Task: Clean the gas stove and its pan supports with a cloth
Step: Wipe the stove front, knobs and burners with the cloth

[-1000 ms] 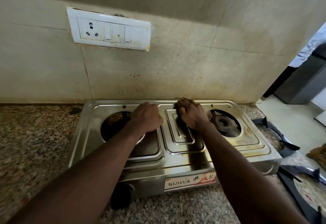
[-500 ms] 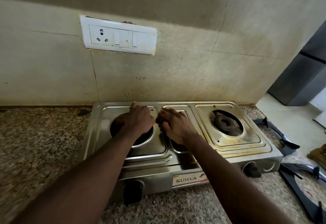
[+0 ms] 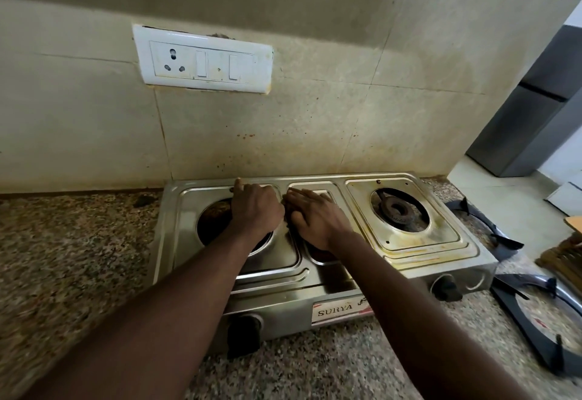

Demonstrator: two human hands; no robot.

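Stove: a stainless-steel two-burner gas stove (image 3: pixel 409 251) is sitting on the counter, against the wall.
Wells: the right well is holding a dark round burner (image 3: pixel 395 210). The left hand (image 3: pixel 256 210) is covering the left well, forefinger straight; I cannot tell whether it is gripping anything.
Centre tray: the right hand (image 3: pixel 315 217) is lying flat in it, fingers straight and holding nothing.
Supports: two black metal pan supports (image 3: pixel 518 321) are lying on the counter, right of the stove.
Writing: the front label (image 3: pixel 335 305) is showing "SURYA".
Room: speckled granite counter (image 3: pixel 78 258), stained beige wall tiles (image 3: pixel 315 122), white switchboard (image 3: pixel 204 59).

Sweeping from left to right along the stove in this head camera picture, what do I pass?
Left burner hole → left hand → right hand → right burner → black pan supports.
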